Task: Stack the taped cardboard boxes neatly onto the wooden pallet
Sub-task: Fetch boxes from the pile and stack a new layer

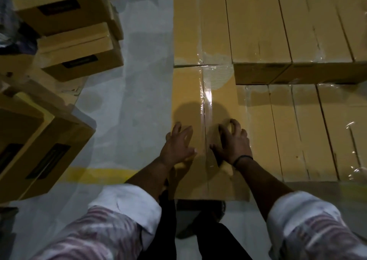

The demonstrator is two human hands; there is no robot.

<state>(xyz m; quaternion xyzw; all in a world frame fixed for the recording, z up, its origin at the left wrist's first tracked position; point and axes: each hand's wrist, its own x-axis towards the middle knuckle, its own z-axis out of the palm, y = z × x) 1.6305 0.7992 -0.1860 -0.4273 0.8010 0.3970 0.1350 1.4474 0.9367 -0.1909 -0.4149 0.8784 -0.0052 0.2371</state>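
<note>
1. Two grips rest on one box. The left grip [178, 144] sits over the box's left top edge, its fingers spread and bent with the tips touching the cardboard. We cannot see it clasping anything.
2. The right grip [232, 142] lies just right of the tape seam, fingers splayed and arched, tips pressing the top face. A thin black band [242, 158] circles its wrist.
3. Under both we see the long tan cardboard box [218, 100], sealed by a strip of clear glossy tape [206, 92] along its middle. Its near end is close to the person's dark trousers [164, 230].
4. This box lies lengthwise away from us. Its right side touches a row of tan taped cardboard boxes [297, 132] whose tops look level with it.
5. Its far end meets another tan taped box [186, 31] lying in line with it.
6. Further back and to the right, a higher layer of tan boxes [262, 25] sits on those below, front faces showing.
7. Striped sleeves with rolled white cuffs [129, 210] cover both arms up to mid-forearm.
8. To the left of the box runs a pale grey floor [135, 71], crossed by a yellow painted line [93, 173].
9. Well apart on the left, smaller tan cartons with black labels [79, 61] sit piled. A larger labelled carton [39, 140] lies tilted near the lower left corner.
</note>
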